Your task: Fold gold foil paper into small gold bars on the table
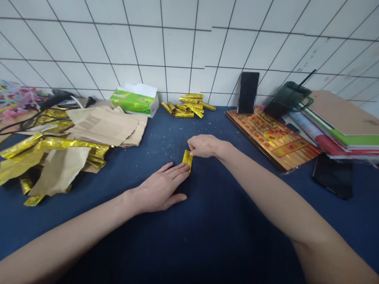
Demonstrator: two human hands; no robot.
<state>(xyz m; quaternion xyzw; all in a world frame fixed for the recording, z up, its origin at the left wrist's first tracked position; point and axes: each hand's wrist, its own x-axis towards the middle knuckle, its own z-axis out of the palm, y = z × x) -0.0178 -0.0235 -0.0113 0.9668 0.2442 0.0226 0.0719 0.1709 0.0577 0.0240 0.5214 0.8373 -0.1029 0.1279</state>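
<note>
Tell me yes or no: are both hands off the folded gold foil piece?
No: the fingertips of the right hand touch the folded gold foil piece, and the left hand lies against its lower end.

Left hand (162, 188): flat on the blue bench (222, 235), fingertips against the gold strip (187, 160).
Right hand (205, 146): fingers pressed on the strip's top end.
Beyond: gold rolls (185, 106), tissue box (134, 100).
Left side: brown paper (103, 125), gold foil (42, 149).

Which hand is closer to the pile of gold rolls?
Right: the right hand is just in front of the gold rolls; the left hand lies farther toward the person.
</note>
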